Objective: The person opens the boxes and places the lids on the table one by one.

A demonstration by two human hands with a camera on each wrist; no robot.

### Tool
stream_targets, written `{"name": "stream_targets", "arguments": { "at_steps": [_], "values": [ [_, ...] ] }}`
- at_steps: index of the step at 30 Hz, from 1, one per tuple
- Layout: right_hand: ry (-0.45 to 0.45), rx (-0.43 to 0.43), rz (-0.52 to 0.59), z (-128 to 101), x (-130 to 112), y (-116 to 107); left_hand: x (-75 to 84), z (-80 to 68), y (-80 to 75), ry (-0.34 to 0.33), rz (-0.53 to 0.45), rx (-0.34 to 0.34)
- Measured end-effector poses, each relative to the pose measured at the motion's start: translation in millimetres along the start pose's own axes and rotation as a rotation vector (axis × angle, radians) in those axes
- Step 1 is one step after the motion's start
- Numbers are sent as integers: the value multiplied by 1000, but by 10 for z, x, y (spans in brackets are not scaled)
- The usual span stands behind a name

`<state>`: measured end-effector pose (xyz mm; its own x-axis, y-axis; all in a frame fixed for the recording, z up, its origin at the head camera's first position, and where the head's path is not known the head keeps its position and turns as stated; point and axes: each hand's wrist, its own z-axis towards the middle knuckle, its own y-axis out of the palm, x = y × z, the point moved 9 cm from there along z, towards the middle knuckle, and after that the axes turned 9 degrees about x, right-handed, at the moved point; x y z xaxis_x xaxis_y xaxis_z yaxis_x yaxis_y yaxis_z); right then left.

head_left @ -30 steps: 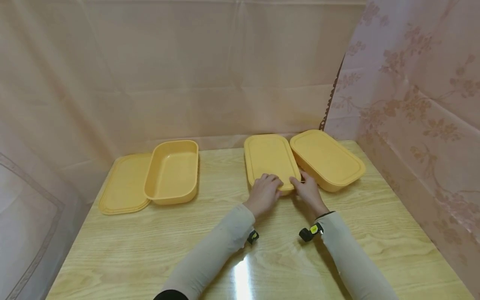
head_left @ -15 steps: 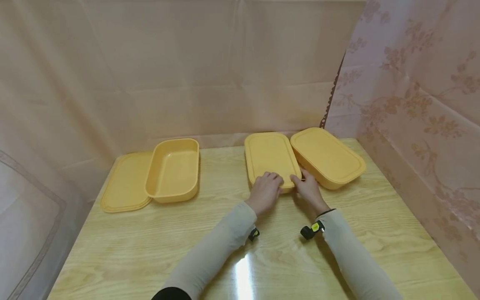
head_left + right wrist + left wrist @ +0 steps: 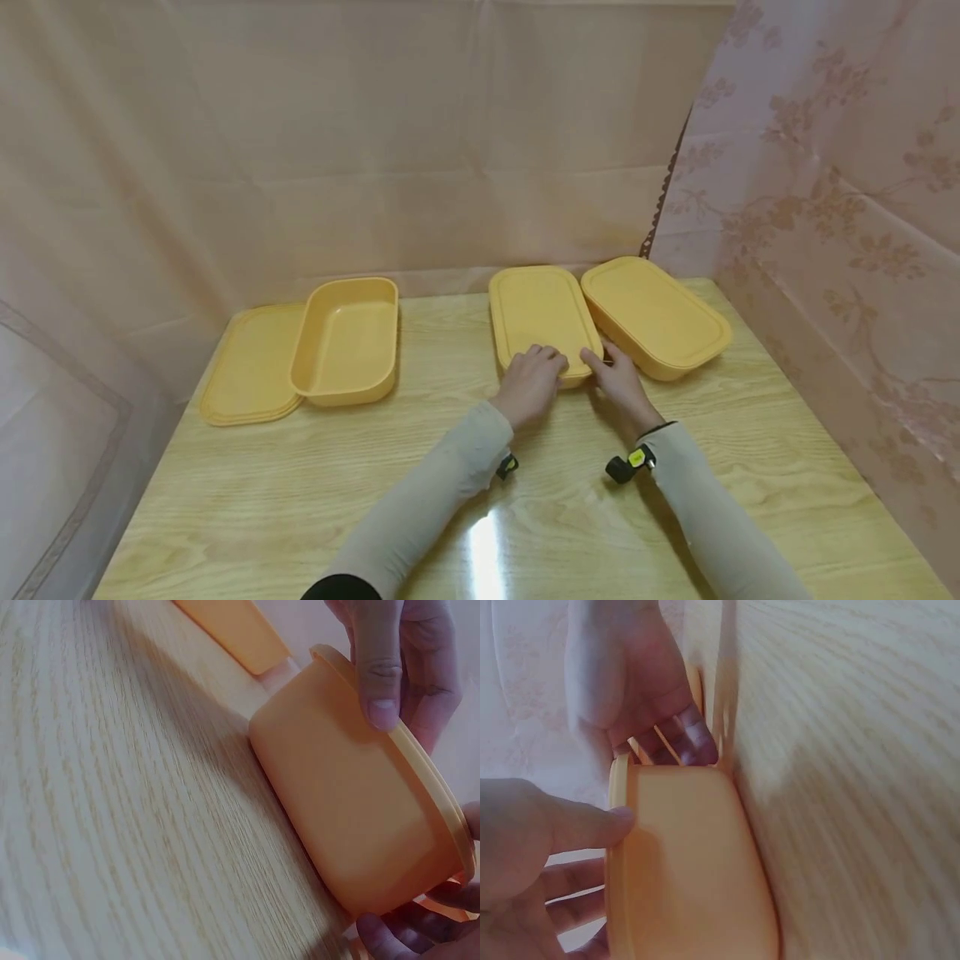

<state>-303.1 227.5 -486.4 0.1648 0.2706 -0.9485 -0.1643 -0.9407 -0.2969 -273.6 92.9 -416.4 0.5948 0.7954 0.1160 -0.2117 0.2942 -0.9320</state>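
A yellow rectangular food container with its lid point(image 3: 540, 308) on stands at the back of the table, right of centre. My left hand point(image 3: 528, 383) grips its near edge, fingers over the lid and thumb pressed at the rim, as the left wrist view shows with the thumb point(image 3: 592, 825). At the near right corner my right hand point(image 3: 621, 387) holds the container, thumb at the lid's edge and fingers point(image 3: 694, 739) along the side wall. The lid's rim point(image 3: 435, 776) sits down along the top of the container's wall point(image 3: 330, 780).
A second lidded yellow container point(image 3: 656, 317) stands angled close on the right, beside my right hand. On the left, an uncovered yellow container point(image 3: 345, 342) overlaps a flat yellow lid point(image 3: 247, 367). A cloth curtain point(image 3: 435, 150) hangs behind the wood-grain table point(image 3: 300, 500).
My right wrist has shifted very slightly to the right. Both hands keep their places on the lidded container, and the other containers have stayed put.
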Motion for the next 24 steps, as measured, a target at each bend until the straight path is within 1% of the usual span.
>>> {"name": "stream_targets", "arguments": {
  "at_steps": [2,4,5,8,9,12,16,18,21,24],
  "values": [
    [-4,-15,13,9,8,5,-18,0,-6,-6,-15,-17],
    [23,-40,65,6,38,12,-34,3,-8,-13,-31,-37],
    [22,-52,78,5,40,12,-42,5,-6,-18,-37,-47],
    [2,-100,57,8,45,1,-49,7,-4,-22,-50,-61],
    [-10,-115,43,10,43,-4,-49,7,-3,-21,-52,-63],
    [-96,-150,-77,24,15,-33,-47,6,1,-20,-53,-66],
    [-179,-176,-180,29,-22,-41,-44,4,8,-17,-49,-71],
    [-195,-183,-196,24,-35,-35,-42,1,12,-15,-46,-76],
    [-200,-183,-192,30,-41,-30,-43,2,22,-17,-45,-86],
    [-187,-174,-188,57,-11,-33,-43,7,29,-24,-39,-98]
  ]
}}
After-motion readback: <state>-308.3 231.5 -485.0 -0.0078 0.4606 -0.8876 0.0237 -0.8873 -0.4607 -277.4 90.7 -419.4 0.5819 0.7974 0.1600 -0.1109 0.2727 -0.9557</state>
